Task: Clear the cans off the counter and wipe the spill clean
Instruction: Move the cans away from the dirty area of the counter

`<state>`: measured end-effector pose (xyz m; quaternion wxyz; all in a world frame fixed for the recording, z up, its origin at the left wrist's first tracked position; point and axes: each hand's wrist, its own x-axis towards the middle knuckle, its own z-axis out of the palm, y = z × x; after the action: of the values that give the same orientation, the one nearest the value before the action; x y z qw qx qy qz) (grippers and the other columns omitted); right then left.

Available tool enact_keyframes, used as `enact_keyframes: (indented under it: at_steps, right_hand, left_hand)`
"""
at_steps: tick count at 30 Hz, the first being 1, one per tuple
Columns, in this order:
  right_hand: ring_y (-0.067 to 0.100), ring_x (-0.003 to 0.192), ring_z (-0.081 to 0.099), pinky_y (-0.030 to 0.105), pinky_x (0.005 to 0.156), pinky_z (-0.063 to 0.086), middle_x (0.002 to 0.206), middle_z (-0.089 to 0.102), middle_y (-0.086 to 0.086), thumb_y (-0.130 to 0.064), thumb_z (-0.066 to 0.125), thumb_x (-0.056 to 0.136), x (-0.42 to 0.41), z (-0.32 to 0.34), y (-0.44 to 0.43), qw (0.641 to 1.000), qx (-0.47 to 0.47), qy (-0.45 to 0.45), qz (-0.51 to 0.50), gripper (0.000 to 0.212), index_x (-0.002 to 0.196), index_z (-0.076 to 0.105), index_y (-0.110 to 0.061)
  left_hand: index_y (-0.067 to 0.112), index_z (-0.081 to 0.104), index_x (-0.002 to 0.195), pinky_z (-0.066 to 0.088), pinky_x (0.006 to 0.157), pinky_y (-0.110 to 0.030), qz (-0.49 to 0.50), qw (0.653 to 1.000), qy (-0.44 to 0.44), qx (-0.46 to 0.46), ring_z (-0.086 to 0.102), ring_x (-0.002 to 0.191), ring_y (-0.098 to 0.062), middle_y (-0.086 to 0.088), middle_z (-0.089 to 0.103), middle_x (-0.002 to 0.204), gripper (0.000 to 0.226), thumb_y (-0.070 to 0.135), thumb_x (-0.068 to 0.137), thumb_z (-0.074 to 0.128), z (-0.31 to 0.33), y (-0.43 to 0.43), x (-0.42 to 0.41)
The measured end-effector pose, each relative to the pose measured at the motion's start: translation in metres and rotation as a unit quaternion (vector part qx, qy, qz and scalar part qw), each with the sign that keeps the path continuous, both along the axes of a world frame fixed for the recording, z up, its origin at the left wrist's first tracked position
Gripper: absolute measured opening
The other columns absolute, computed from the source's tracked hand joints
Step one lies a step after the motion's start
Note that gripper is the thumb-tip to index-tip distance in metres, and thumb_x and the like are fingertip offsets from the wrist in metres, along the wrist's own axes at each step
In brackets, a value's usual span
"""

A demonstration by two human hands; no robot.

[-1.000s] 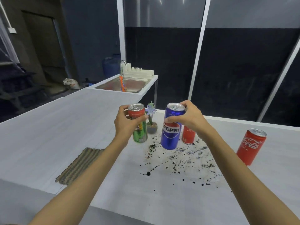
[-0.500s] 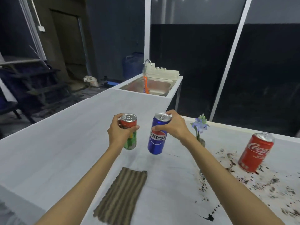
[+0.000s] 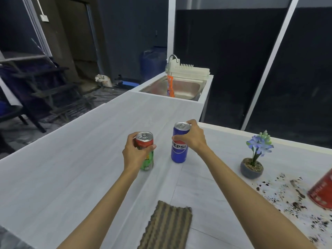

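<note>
The left grip (image 3: 134,153) curls round a green can (image 3: 148,163), and the right grip (image 3: 195,139) curls round the top of a Pepsi can (image 3: 178,150). Both cans are upright, side by side, low over the counter (image 3: 71,168); whether they touch it is unclear. A red can (image 3: 321,193) sits at the right edge in the dark spill (image 3: 287,194). A cloth (image 3: 167,225) lies between the forearms. A potted flower (image 3: 252,166) stands beside the spill.
</note>
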<state>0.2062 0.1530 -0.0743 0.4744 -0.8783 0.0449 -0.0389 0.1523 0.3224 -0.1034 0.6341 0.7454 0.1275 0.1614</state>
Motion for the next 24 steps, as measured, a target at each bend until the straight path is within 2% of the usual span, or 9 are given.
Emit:
enact_keyframes:
  at_steps: [4,7,9,13,17,19,20,22,24]
  right_hand:
    - [0.031,0.12,0.052,0.035,0.086,0.05,0.134,0.049,0.011,-0.02,0.078,0.072,0.002,-0.001,-0.001,0.999,0.024,0.015,0.028,0.075,0.131,0.032,-0.014]
    - [0.031,0.129,0.044,0.039,0.096,0.046,0.144,0.04,0.012,-0.019,0.078,0.072,-0.01,-0.003,-0.011,0.998,0.032,0.033,0.034,0.087,0.139,0.023,-0.015]
    - [0.03,0.132,0.04,0.039,0.1,0.042,0.147,0.036,0.012,-0.015,0.078,0.072,-0.026,-0.003,-0.024,0.999,0.019,0.044,0.027,0.09,0.142,0.021,-0.017]
    - [0.024,0.121,0.049,0.029,0.091,0.042,0.136,0.047,0.011,-0.016,0.077,0.074,-0.076,-0.004,-0.075,0.996,-0.005,0.073,0.048,0.072,0.134,0.037,-0.017]
    - [0.018,0.108,0.058,0.03,0.091,0.049,0.119,0.06,0.006,-0.02,0.077,0.072,-0.132,0.001,-0.146,0.992,-0.03,0.096,0.077,0.054,0.12,0.053,-0.016]
    - [0.016,0.106,0.059,0.028,0.09,0.049,0.114,0.063,0.003,-0.02,0.076,0.073,-0.158,0.006,-0.185,0.992,-0.048,0.09,0.073,0.048,0.117,0.057,-0.015]
    - [0.015,0.104,0.06,0.027,0.087,0.049,0.113,0.064,0.001,-0.02,0.076,0.074,-0.171,0.009,-0.204,0.993,-0.053,0.087,0.063,0.044,0.114,0.058,-0.016]
    - [0.013,0.099,0.06,0.02,0.078,0.049,0.112,0.064,0.001,-0.021,0.075,0.075,-0.199,0.015,-0.245,0.995,-0.052,0.078,0.033,0.04,0.112,0.059,-0.017]
    - [0.014,0.096,0.061,0.016,0.072,0.046,0.111,0.066,0.002,-0.02,0.074,0.076,-0.225,0.02,-0.287,0.997,-0.06,0.055,-0.011,0.036,0.109,0.061,-0.016]
  left_hand:
    - [0.024,0.036,0.135,0.039,0.104,-0.038,0.009,1.0,-0.002,0.026,0.042,0.129,-0.024,-0.004,0.041,0.143,0.079,0.01,0.069,0.078,0.007,-0.006,0.002]
    - [0.026,0.026,0.141,0.02,0.117,-0.044,0.012,0.992,-0.058,0.113,0.018,0.143,-0.022,-0.002,0.02,0.155,0.082,0.015,0.075,0.073,0.023,-0.024,-0.003]
    - [0.025,0.028,0.141,0.011,0.119,-0.043,-0.017,0.978,-0.105,0.18,0.01,0.145,-0.017,0.001,0.018,0.156,0.075,0.018,0.079,0.069,0.034,-0.042,-0.011]
    - [0.022,0.041,0.132,0.022,0.117,-0.041,-0.126,0.955,-0.183,0.196,0.016,0.143,-0.014,0.003,0.032,0.15,0.058,0.015,0.08,0.068,0.047,-0.098,-0.033]
    - [0.018,0.049,0.126,0.016,0.104,-0.006,-0.22,0.924,-0.236,0.204,0.023,0.134,0.0,0.003,0.038,0.146,0.046,0.018,0.083,0.065,0.053,-0.18,-0.068]
    - [0.017,0.051,0.124,0.017,0.095,0.007,-0.271,0.913,-0.246,0.18,0.028,0.132,-0.001,0.002,0.041,0.144,0.044,0.016,0.082,0.066,0.052,-0.221,-0.084]
    - [0.017,0.052,0.123,0.021,0.094,0.007,-0.291,0.912,-0.239,0.165,0.033,0.132,-0.006,0.002,0.043,0.143,0.043,0.016,0.082,0.066,0.05,-0.24,-0.091]
    - [0.019,0.052,0.122,0.032,0.099,-0.006,-0.318,0.912,-0.212,0.15,0.041,0.129,-0.013,0.003,0.045,0.139,0.042,0.019,0.082,0.066,0.045,-0.28,-0.103]
    - [0.019,0.049,0.124,0.031,0.1,-0.014,-0.337,0.908,-0.197,0.155,0.043,0.126,-0.015,0.002,0.047,0.136,0.045,0.023,0.082,0.066,0.038,-0.319,-0.113]
